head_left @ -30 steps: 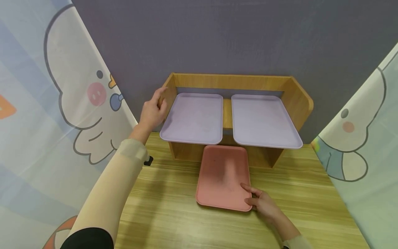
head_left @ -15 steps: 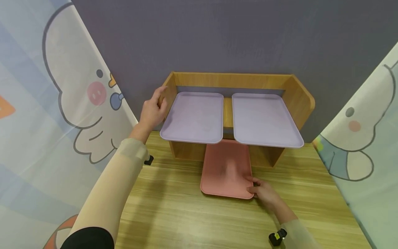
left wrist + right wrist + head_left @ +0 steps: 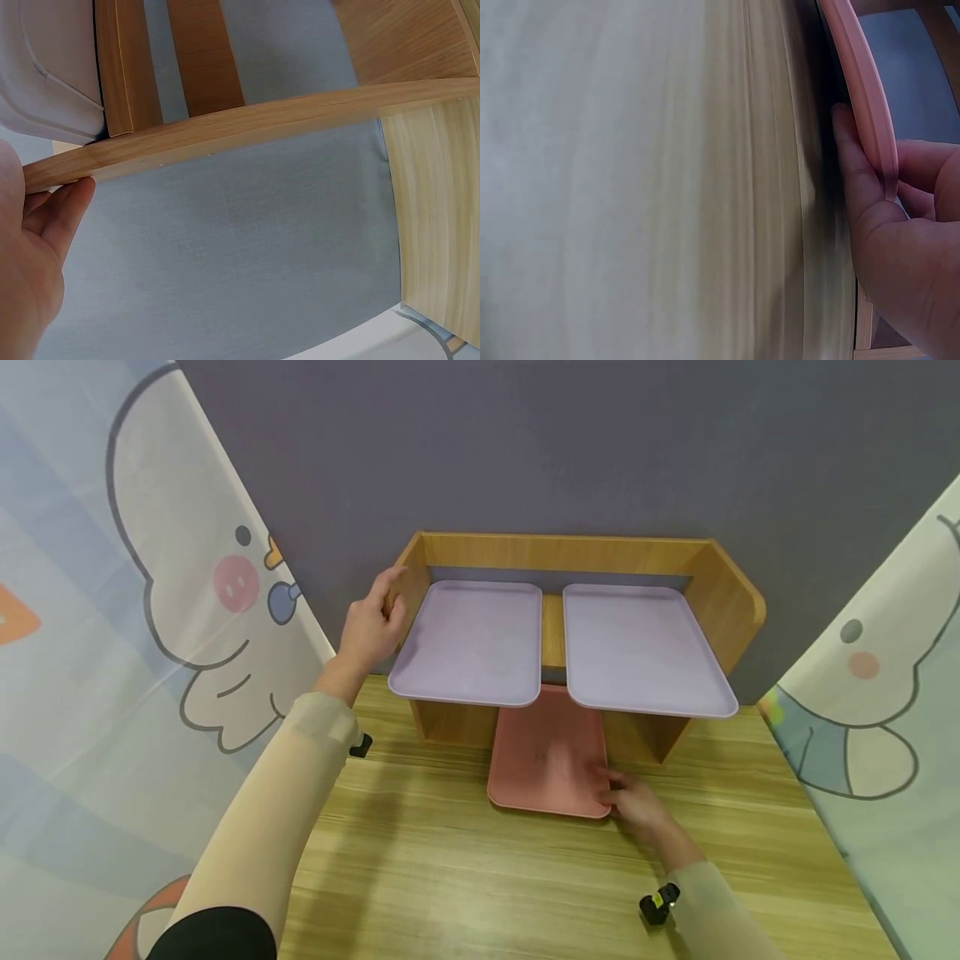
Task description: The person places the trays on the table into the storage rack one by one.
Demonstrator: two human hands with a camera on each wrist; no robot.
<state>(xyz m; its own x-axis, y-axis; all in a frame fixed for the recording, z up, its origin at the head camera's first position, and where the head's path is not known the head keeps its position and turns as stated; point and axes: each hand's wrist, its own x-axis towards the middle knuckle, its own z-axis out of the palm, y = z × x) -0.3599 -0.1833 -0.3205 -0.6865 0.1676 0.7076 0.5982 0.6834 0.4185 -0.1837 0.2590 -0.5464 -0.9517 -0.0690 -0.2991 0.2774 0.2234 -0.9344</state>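
Note:
A pink tray lies low in front of the two-level wooden shelf, its far end under the upper level. My right hand pinches the tray's near right corner. In the right wrist view, the tray's rim passes between thumb and fingers, close over the table. At the shelf's left side panel, my left hand grips the edge. The left wrist view shows its fingers bent against that panel.
Two pale lilac trays, one left and one right, rest side by side on the upper level, jutting past its front. Behind the shelf is a grey backdrop. Cartoon-printed sheets flank the wood-grain table.
The pink tray has slid away from me, deeper under the upper level, with my right hand moving along on its corner. My left hand stays on the side panel.

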